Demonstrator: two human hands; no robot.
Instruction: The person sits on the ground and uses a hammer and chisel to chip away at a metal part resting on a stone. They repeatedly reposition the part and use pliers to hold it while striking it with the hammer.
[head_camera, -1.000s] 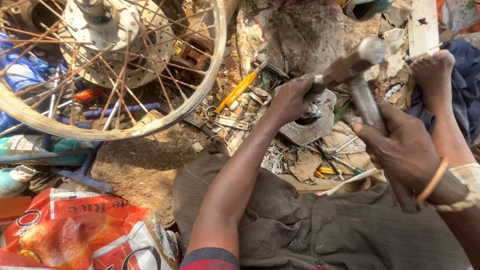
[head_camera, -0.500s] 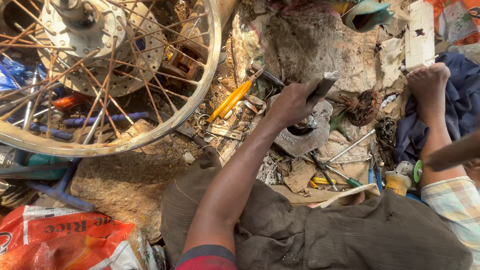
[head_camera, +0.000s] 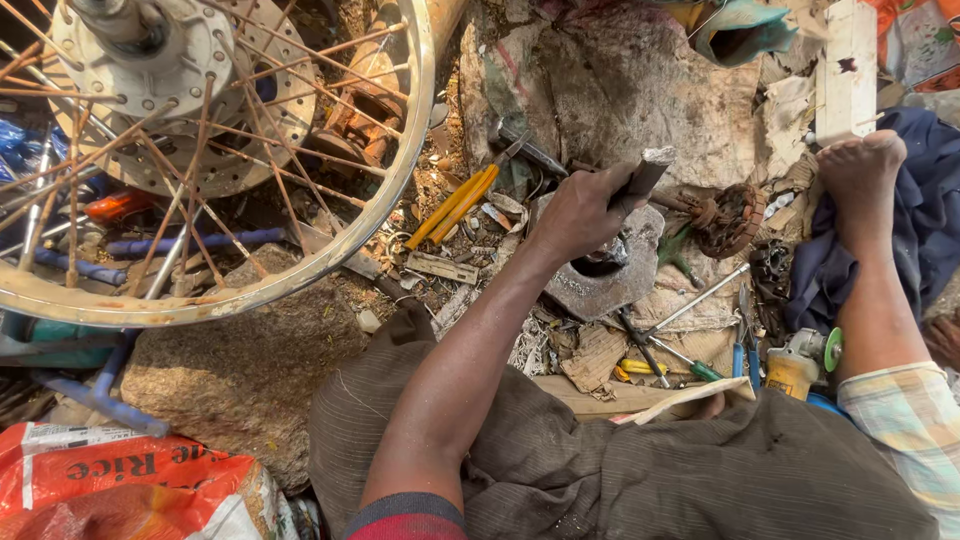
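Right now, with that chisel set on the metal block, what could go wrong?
1. The left hand grips the chisel just under its top end; a missed blow could hit the fingers.
2. The metal block sits on loose scrap, so it may shift.
3. The bare foot lies beside the rusty gear; flying chips could cut it.

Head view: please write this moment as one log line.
left hand: shut on metal rod | rod over metal block | right hand: not visible | spoked wheel: left

Bright sunlight falls on a bare dirt floor (head_camera: 250, 350) littered with metal scraps, where a rusty spoked wheel rim (head_camera: 330, 250) stands at the left, beside a large grey stone (head_camera: 640, 90) and an orange printed sack (head_camera: 120, 480).
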